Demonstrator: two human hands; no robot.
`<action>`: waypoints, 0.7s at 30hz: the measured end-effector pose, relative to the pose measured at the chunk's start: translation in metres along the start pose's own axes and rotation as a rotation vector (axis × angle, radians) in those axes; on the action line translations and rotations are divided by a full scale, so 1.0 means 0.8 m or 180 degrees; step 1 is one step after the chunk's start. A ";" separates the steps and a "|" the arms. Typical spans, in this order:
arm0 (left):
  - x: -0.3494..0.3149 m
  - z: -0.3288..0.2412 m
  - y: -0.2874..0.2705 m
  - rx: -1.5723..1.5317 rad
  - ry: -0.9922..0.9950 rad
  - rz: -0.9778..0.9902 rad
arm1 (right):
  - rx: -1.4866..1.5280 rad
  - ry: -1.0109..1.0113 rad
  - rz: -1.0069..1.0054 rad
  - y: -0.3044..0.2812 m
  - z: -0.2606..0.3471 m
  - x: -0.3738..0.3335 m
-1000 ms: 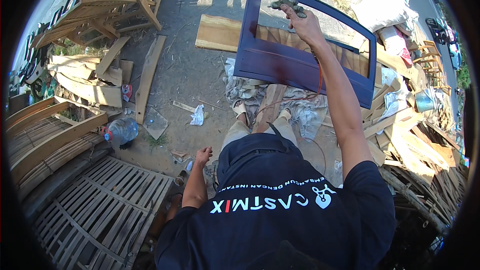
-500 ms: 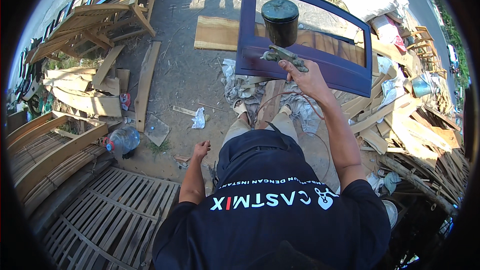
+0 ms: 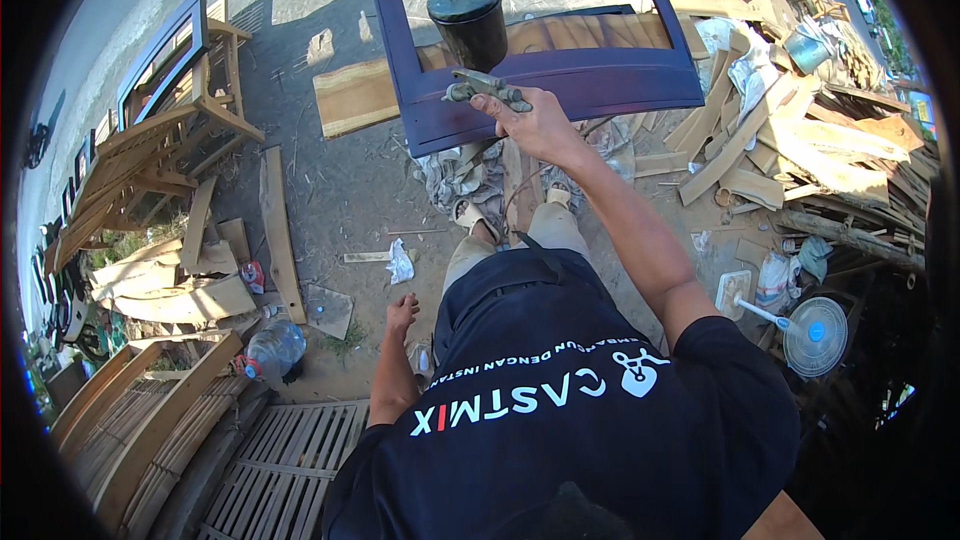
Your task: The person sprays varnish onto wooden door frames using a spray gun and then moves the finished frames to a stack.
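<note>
Spray gun (image 3: 487, 92), metal, with a dark cylindrical cup (image 3: 470, 24): held in the right hand (image 3: 533, 123), fingers wrapped around the grip, raised ahead of the wearer and overlapping the panel in view.

Door-like panel (image 3: 600, 86), dark blue-purple, with one large arched opening: beyond the gun, tilted; a bare wooden plank (image 3: 352, 100) shows behind it and juts out at its left. Crumpled cloth (image 3: 462, 178) lies by its lower edge.

Left hand (image 3: 402, 312): low beside the body, fingers loosely curled; how far they close cannot be told.

Surroundings: clear plastic jug (image 3: 277, 348), left; slatted wooden platform (image 3: 290, 465), lower left; blue-and-white fan (image 3: 815, 335), right; heaped wood offcuts (image 3: 835, 175), upper right.
</note>
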State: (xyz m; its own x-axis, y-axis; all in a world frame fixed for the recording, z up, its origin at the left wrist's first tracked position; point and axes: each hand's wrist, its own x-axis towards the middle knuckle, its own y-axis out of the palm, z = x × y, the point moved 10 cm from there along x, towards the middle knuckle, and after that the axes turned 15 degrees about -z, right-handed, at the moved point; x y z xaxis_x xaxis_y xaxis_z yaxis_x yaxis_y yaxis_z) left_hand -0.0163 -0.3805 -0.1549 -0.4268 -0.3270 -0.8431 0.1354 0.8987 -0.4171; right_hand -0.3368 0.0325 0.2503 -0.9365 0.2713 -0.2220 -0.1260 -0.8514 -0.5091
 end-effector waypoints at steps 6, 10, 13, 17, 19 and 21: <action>0.003 -0.010 0.000 0.0225 0.0074 0.0171 | -0.0241 -0.0293 -0.0860 -0.083 -0.049 0.003; 0.009 -0.022 -0.007 0.0319 0.0162 0.0218 | -0.0655 0.0334 -0.1246 -0.165 -0.113 0.001; 0.000 -0.047 0.004 0.0555 0.0175 0.0342 | -0.0533 0.0550 -0.1487 -0.224 -0.134 -0.012; 0.003 -0.070 0.019 0.0616 0.0274 0.0330 | -0.0525 0.0531 -0.1726 -0.297 -0.194 -0.002; 0.005 -0.082 0.028 0.0625 0.0361 0.0284 | -0.0559 0.0593 -0.1924 -0.336 -0.211 -0.002; 0.005 -0.091 0.043 0.0737 0.0405 0.0293 | -0.0601 0.0677 -0.2115 -0.374 -0.232 -0.007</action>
State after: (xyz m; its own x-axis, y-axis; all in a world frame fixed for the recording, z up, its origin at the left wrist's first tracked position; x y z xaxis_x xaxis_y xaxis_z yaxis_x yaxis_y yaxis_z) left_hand -0.0787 -0.3295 -0.1478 -0.5101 -0.1946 -0.8378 0.3733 0.8274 -0.4196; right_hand -0.2329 0.3686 0.2497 -0.5954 0.8026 0.0372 -0.5701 -0.3893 -0.7235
